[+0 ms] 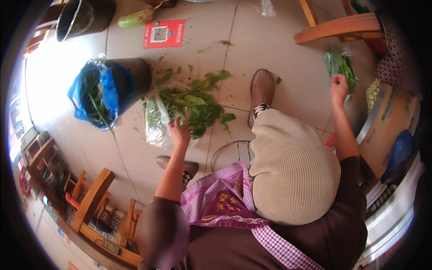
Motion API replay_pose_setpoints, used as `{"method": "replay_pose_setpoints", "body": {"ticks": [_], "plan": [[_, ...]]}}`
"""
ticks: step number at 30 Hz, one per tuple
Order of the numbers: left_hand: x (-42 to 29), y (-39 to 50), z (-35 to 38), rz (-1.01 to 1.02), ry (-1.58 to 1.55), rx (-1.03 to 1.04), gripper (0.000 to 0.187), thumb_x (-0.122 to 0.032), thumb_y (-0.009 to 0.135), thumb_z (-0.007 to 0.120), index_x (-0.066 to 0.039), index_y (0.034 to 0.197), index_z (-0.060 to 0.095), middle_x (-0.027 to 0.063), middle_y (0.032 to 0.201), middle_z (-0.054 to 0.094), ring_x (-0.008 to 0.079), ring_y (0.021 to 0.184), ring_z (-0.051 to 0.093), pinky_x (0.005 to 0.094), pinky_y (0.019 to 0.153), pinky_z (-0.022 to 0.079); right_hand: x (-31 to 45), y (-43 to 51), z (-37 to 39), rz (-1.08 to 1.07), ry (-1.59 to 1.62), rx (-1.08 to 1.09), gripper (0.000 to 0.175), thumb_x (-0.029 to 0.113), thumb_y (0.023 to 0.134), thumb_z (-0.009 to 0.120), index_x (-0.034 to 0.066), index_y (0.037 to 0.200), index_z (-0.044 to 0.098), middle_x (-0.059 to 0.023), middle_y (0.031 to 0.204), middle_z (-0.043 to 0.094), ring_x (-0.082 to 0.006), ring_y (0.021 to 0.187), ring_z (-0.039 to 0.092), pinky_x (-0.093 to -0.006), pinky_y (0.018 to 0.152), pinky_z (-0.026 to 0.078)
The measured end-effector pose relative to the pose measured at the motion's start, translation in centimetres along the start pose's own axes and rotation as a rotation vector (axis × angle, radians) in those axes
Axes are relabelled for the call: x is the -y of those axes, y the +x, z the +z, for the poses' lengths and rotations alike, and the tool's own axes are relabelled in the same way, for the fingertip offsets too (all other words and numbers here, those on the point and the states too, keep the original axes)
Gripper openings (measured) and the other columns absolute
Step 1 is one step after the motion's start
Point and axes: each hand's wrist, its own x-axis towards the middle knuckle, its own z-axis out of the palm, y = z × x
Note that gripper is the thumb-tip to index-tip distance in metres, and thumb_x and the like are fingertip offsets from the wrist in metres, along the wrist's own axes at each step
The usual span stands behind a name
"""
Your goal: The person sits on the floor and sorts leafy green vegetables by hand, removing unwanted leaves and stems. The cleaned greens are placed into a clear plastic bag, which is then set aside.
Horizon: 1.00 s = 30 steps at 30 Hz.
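My left hand (180, 135) pinches the edge of a clear plastic bag (156, 130) on the tiled floor. Loose leafy greens (199, 104) lie in and over that bag, spreading towards my shoe (262, 87). Off to the right, my right hand (339, 89) is curled, its fingers closed at a smaller clear bag of green stalks (347, 69). That bag is slightly blurred, and whether it rests on the floor is hard to tell. The tips of my right fingers are partly hidden.
A dark bucket (141, 77) lined with a blue bag (79, 98) holds long green leaves. Another bucket (84, 20), a pale green radish (131, 20) and a red printed card (164, 33) lie beyond. At right stand a wooden stool (341, 29) and a cardboard box (388, 125).
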Motion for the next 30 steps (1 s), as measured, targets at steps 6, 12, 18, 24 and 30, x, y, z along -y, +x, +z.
{"method": "replay_pose_setpoints", "body": {"ticks": [6,12,18,24,30], "plan": [[0.7,-3.9,-2.2,0.038,0.503,-0.018,0.044,-0.023,0.079,0.072,-0.006,0.119,0.063,0.0219,0.149,0.027,0.0409,0.142,0.017,0.0534,0.116,0.016,-5.0,8.7,-1.6,-0.188,-0.486,-0.241,0.021,0.026,0.090,0.062,0.0095,0.102,0.064,-0.0131,0.085,0.067,-0.0359,0.084,0.065,-0.0472,0.072,0.051],[2.7,-6.9,-6.2,-0.013,0.576,-0.127,0.040,-0.025,0.077,0.076,-0.004,0.108,0.064,0.0195,0.153,0.024,0.0402,0.145,0.013,0.0546,0.116,0.013,13.4,0.7,2.2,-0.389,0.127,0.489,0.018,0.019,0.093,0.058,0.0036,0.102,0.063,-0.0179,0.093,0.065,-0.0327,0.085,0.065,-0.0403,0.072,0.052],[6.8,-9.8,-8.0,-0.194,0.165,-0.293,0.045,-0.014,0.078,0.073,-0.001,0.117,0.056,0.0217,0.138,0.041,0.0412,0.127,0.042,0.0472,0.102,0.040,32.4,-5.3,1.1,-1.138,0.055,1.194,0.020,0.017,0.087,0.059,0.0003,0.097,0.065,-0.0176,0.092,0.068,-0.0335,0.084,0.066,-0.0417,0.074,0.052],[8.7,-10.9,-6.2,-0.122,-0.170,-0.401,0.045,-0.009,0.082,0.067,-0.003,0.123,0.050,0.0194,0.119,0.052,0.0399,0.108,0.055,0.0443,0.087,0.049,37.1,-6.7,5.3,-1.137,-0.342,1.347,0.025,0.022,0.085,0.063,0.0016,0.099,0.065,-0.0190,0.098,0.067,-0.0369,0.092,0.064,-0.0455,0.078,0.051],[9.1,-10.7,-5.9,-0.102,-0.335,-0.499,0.047,-0.004,0.081,0.067,-0.002,0.124,0.049,0.0193,0.120,0.052,0.0394,0.106,0.055,0.0435,0.086,0.049,36.9,-10.0,14.8,-1.085,-0.487,0.965,0.049,0.036,0.087,0.066,0.0064,0.124,0.058,-0.0241,0.120,0.059,-0.0401,0.108,0.058,-0.0454,0.091,0.049]]}}
